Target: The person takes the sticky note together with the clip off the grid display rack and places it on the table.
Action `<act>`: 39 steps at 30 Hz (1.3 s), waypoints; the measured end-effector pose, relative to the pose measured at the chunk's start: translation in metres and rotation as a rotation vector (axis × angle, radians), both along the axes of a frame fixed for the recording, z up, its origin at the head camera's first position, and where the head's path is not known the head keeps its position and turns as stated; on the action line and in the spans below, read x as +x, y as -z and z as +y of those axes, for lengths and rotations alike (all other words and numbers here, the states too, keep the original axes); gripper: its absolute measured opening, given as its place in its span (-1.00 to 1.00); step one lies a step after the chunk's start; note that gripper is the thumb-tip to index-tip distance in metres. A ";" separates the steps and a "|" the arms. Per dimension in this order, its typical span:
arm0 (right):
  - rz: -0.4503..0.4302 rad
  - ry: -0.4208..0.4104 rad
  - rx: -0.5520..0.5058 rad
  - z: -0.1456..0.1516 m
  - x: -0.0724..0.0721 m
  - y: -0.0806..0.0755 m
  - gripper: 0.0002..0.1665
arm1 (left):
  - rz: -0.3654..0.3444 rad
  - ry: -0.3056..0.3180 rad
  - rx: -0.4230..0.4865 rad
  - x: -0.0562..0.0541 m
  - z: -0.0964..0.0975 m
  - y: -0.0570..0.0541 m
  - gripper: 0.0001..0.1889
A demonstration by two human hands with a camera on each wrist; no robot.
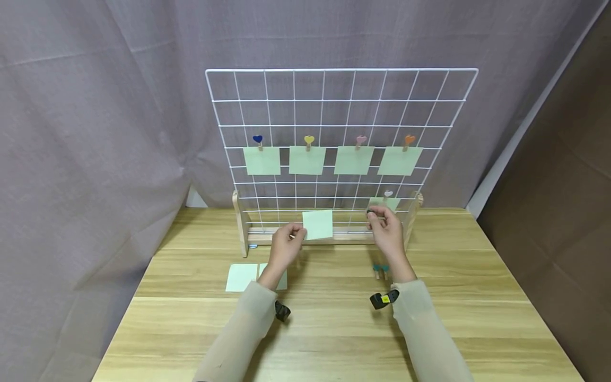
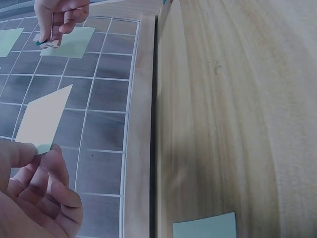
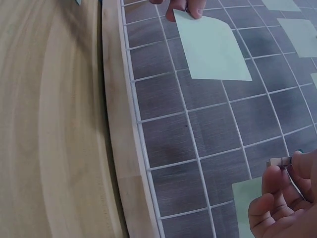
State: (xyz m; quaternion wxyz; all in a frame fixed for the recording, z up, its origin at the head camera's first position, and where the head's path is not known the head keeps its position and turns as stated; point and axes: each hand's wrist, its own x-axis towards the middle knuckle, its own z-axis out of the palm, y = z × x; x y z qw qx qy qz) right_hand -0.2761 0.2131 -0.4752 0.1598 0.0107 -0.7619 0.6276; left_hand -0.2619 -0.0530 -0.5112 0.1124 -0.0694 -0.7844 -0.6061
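Observation:
My left hand (image 1: 286,245) pinches the edge of a pale green paper note (image 1: 317,225) between thumb and fingers, holding it up in front of the lower part of a white wire grid (image 1: 341,70). To its right, my right hand (image 1: 389,233) pinches a small wooden clothespin (image 3: 278,162) with a dark green top. Just behind that hand, another note (image 1: 392,203) hangs from the grid by a white heart clothespin (image 1: 389,194), partly covered by the fingers. Four notes hang in a row higher up, under blue, yellow, pink and orange heart clothespins (image 1: 409,140).
Wooden feet (image 1: 241,225) hold the grid upright on the wooden table (image 1: 329,329). Two loose notes (image 1: 241,278) lie at the left, one partly behind the left forearm. Two teal-topped clothespins (image 1: 377,269) lie beside the right wrist. Grey cloth (image 1: 119,132) hangs behind.

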 end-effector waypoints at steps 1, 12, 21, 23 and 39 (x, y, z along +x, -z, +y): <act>0.001 0.000 0.007 0.001 0.000 0.002 -0.68 | -0.001 0.001 -0.001 0.001 -0.001 0.000 -0.87; -0.038 -0.006 0.044 0.005 0.006 0.011 -0.65 | -0.018 -0.036 -0.049 0.008 -0.006 0.006 -0.86; -0.116 -0.015 0.021 0.007 0.022 0.003 -0.62 | -0.049 -0.060 -0.049 0.014 -0.010 0.012 -0.87; -0.124 -0.028 0.027 0.009 0.024 0.003 -0.60 | -0.050 -0.068 -0.047 0.015 -0.011 0.013 -0.87; -0.060 -0.026 0.045 0.022 0.026 0.035 -0.60 | -0.058 -0.050 -0.074 0.031 -0.017 0.023 -0.87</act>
